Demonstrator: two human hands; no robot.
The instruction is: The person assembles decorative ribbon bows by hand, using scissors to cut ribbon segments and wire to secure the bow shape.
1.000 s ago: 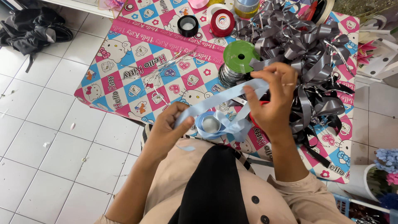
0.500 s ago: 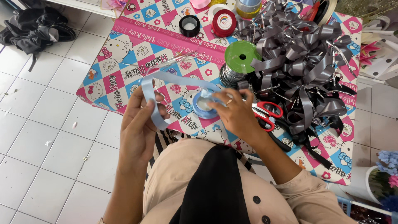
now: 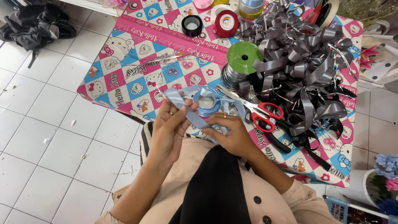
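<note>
Both hands grip the pale blue ribbon (image 3: 195, 118) over the counter (image 3: 124, 83) edge, left hand (image 3: 170, 128) pinching a loop at nine o'clock of the right hand (image 3: 232, 135), which should keep folds even (scissors (image 3: 259, 110) lie at two o'clock).

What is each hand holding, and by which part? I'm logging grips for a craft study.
Both hands hold one light blue ribbon: left hand pinches its upper stretch, right hand its lower end.
</note>
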